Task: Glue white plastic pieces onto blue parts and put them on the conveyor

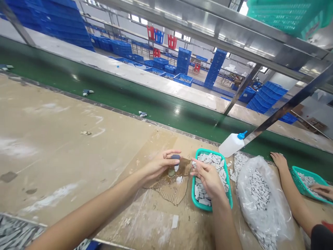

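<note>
My left hand (159, 164) pinches a small dark blue piece (175, 157), with a white bit (176, 168) showing just below it. Under that hand lies a torn sheet of cardboard (173, 195) with a wet, brownish patch. To the right, my right hand (211, 180) hovers at the left side of a green basket (193, 196) filled with flat white fragments (213, 161). Its thumb and fingers are pinched around what looks like a small white fragment (194, 164), partly hidden by the fingertips.
A white squeeze bottle (231, 145) with a blue cap stands behind the basket. Right of it lies a clear plastic bag (265, 205) of fragments. A co-worker's arm (293, 198) reaches in there, beside another green basket (298, 184). Small pieces lie on a green belt (114, 100).
</note>
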A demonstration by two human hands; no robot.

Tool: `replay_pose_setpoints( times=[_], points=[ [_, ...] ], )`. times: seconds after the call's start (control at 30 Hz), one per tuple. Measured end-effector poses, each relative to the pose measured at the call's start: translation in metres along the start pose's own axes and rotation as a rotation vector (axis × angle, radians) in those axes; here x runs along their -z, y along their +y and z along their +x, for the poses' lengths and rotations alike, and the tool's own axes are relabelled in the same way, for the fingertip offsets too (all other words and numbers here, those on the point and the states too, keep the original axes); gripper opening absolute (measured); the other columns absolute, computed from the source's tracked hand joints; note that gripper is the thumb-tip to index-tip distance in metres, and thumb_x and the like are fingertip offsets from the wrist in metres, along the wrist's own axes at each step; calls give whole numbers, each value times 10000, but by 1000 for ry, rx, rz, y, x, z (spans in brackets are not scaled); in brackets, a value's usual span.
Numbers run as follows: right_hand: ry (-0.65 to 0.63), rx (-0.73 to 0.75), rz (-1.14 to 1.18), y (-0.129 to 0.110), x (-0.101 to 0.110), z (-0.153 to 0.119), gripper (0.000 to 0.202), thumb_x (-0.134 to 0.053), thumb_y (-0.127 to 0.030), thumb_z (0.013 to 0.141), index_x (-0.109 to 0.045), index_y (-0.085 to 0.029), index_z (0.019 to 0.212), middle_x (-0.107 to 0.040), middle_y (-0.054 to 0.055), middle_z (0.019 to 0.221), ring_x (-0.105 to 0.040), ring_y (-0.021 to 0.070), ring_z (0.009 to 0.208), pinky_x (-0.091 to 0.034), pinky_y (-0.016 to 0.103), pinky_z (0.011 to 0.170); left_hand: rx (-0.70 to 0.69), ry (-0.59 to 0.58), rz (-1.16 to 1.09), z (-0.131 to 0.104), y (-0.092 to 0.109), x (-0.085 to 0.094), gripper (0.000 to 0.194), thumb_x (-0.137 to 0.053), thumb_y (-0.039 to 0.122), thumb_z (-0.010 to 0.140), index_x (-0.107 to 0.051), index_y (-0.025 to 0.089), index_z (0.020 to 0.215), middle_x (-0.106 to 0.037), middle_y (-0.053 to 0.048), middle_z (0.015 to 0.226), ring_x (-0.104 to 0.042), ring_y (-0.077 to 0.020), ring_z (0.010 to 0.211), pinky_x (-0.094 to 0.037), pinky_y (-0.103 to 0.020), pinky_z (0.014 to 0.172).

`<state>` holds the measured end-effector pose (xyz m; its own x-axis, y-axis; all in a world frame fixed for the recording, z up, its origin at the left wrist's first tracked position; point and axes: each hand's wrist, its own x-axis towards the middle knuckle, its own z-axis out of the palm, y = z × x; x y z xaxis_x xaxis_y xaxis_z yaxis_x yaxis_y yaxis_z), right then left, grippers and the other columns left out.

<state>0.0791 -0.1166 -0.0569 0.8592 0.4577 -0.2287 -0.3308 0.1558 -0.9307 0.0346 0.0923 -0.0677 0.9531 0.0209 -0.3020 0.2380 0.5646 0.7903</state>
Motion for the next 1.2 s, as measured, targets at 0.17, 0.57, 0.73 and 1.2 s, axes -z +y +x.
replay_pose_setpoints(
  times=[0.17, 0.57, 0.73, 1.2],
  points=[
    [-103, -85, -29, -1, -22, -2, 615, -925, -440, 566, -750, -154, 1081, -712, 41, 860, -708, 189, 858, -581, 395, 919, -40, 14, -128, 5, 4, 15, 444, -925, 135, 526, -711, 141, 915, -738, -65, 945, -701, -171, 872, -548, -256, 816],
    [-8, 142, -593, 26, -42, 18, 295, -714, -286, 742, -740, -186, 1018, -702, 29, 802, -629, 132, 557, -521, 240, 493, -188, -11, -213, 17, 6, 48, 508, -833, 93, 687, -702, 155, 1174, -715, -30, 852, -697, -128, 793, -548, -273, 884],
    [-54, 313, -868, 26, -33, 13, 290, -570, -290, 881, -758, -231, 1094, -736, 68, 1019, -688, 184, 844, -554, 342, 824, -193, 3, -305, 18, 7, 50, 304, -705, 24, 794, -698, 85, 1092, -734, -89, 891, -717, -160, 845, -513, -341, 986],
    [-119, 628, -1373, 36, -47, 2, 203, -613, -241, 916, -785, -212, 1019, -771, 50, 880, -709, 157, 764, -572, 256, 706, -255, -36, -254, 21, 9, 59, 306, -797, 110, 745, -722, 120, 1042, -700, -80, 976, -652, -124, 847, -479, -347, 928]
  ],
)
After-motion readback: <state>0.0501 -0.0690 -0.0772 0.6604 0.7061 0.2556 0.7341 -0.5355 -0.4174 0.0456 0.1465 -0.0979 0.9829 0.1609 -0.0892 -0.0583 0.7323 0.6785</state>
